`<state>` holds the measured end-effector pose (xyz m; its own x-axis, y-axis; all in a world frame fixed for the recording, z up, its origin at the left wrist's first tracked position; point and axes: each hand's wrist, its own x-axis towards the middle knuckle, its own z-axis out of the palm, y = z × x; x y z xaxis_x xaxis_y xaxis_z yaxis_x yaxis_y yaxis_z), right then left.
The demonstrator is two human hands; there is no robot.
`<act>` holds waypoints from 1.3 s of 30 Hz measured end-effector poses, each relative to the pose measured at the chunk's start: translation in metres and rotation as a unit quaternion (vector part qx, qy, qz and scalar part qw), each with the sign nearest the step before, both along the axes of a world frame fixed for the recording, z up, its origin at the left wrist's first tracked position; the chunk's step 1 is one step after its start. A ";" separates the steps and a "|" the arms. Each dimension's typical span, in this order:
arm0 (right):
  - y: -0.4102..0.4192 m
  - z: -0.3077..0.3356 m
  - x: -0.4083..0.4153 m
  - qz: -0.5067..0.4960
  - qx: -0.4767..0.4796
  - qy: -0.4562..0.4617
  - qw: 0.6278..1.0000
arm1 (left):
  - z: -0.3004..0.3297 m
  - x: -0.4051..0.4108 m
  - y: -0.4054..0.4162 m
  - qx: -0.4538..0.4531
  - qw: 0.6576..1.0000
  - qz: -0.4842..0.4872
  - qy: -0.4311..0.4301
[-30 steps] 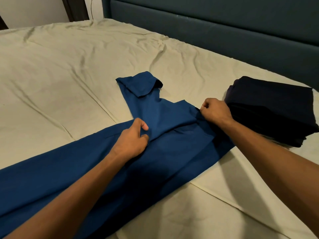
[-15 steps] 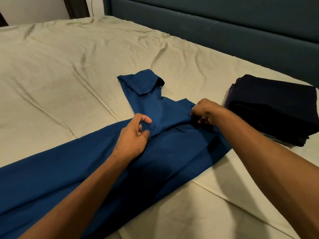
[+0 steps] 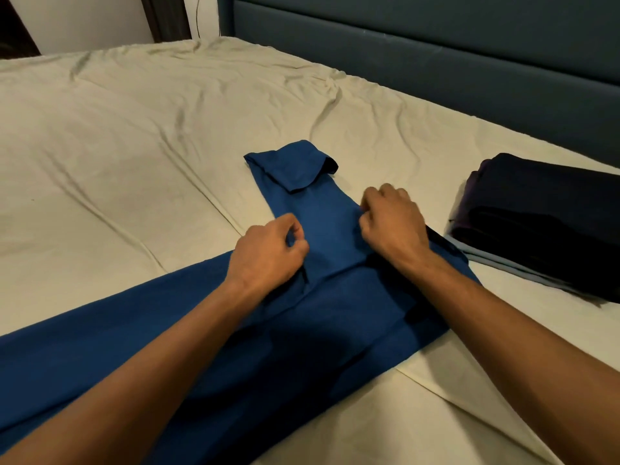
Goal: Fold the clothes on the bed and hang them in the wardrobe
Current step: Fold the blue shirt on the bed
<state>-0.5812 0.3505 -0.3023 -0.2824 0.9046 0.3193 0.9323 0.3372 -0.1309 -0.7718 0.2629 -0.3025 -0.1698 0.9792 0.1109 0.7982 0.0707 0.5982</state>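
the bed point(image 3: 134, 146) carries everything here, its cream sheet creased and running back to a dark headboard point(image 3: 436, 62) beyond the hands. across it, stretching from under both forearms out to the left of the grip, lies the blue garment point(image 3: 117, 357), long and flat, with one narrow arm of cloth reaching away past the fingers and ending in a turned-back cuff point(image 3: 292, 166). to the right of the grip, apart from the blue cloth, sits a stack of dark folded clothes point(image 3: 543, 223) on the sheet, with a paler layer showing at its bottom edge.

the left hand point(image 3: 268, 256) pinches the near-left edge of that narrow strip between thumb and curled fingers. the right hand point(image 3: 392, 226) is curled on the opposite edge, knuckles up; it looks to be gripping the cloth, though the fingertips are hidden under the hand.

as i judge it, the step in hand is folding the blue garment: the sleeve-like strip is being gathered before it is laid over the body. the next move calls for both pinches to lift together and carry the strip toward the person, keeping the edges level so no crease forms.

no container shows; the wardrobe is out of view, so nothing has been hung that can be seen.
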 end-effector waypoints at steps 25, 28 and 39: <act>-0.029 -0.005 -0.018 -0.129 -0.267 0.585 0.755 | 0.077 -0.005 0.047 0.325 0.925 -0.150 0.128; -0.067 0.005 -0.001 -0.082 -0.423 0.750 0.502 | 0.103 0.014 -0.043 0.341 0.905 -0.240 0.089; -0.207 0.030 0.036 -0.135 -0.538 0.688 0.468 | 0.020 0.028 -0.222 0.167 0.927 -0.335 -0.032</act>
